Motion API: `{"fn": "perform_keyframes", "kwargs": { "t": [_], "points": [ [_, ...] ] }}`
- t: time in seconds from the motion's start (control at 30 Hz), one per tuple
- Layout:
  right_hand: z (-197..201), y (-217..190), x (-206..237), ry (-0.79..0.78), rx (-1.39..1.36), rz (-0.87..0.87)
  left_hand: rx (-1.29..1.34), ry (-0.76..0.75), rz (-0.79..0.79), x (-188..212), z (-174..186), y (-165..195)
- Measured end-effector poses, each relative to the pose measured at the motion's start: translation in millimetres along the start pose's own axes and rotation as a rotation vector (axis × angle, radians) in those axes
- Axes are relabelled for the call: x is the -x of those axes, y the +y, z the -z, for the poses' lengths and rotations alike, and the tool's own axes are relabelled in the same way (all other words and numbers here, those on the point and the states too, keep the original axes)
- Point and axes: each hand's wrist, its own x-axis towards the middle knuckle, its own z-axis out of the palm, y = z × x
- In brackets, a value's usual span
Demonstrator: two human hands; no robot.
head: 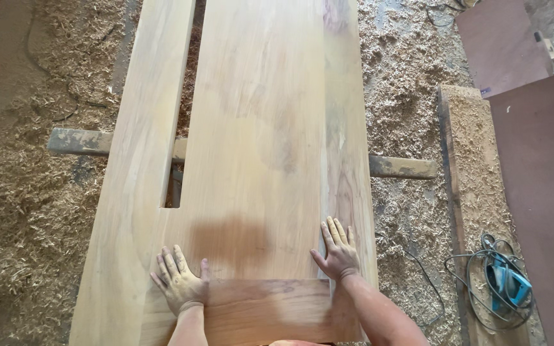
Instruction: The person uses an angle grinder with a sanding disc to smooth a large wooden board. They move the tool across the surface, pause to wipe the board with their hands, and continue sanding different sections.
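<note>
A wide pale wooden panel (258,128) lies flat, running away from me, with a long narrow slot (181,115) between its main board and a left plank (139,160). My left hand (179,282) rests flat on the panel's near left, fingers spread. My right hand (337,251) presses flat near the seam with a narrower right strip (349,160). A darker crosspiece (264,307) sits at the near end between my hands. Neither hand grips anything.
A wooden beam (402,166) crosses under the panel. Wood shavings (27,211) cover the floor. At right lie a shaving-covered plank (476,166), dark reddish boards (540,160) and a blue power tool (506,282) with coiled cable.
</note>
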Motion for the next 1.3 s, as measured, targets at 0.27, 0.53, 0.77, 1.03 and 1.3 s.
{"fn": "perform_keyframes", "kwargs": {
  "t": [0.27,0.53,0.77,1.03,1.3],
  "points": [
    [1,-1,1,0.022,-0.017,0.009,0.028,0.016,-0.008,1,-1,-2],
    [2,-2,1,0.021,-0.010,0.008,0.023,0.017,-0.010,0,-1,-2],
    [-2,-4,0,0.033,-0.008,0.012,0.002,-0.001,0.001,-2,-4,-4],
    [1,-3,0,0.085,-0.036,0.047,0.001,-0.022,-0.024,-5,6,-3],
    [-24,3,15,0.106,-0.074,0.084,0.017,-0.155,0.009,4,8,-6]
  ]
}}
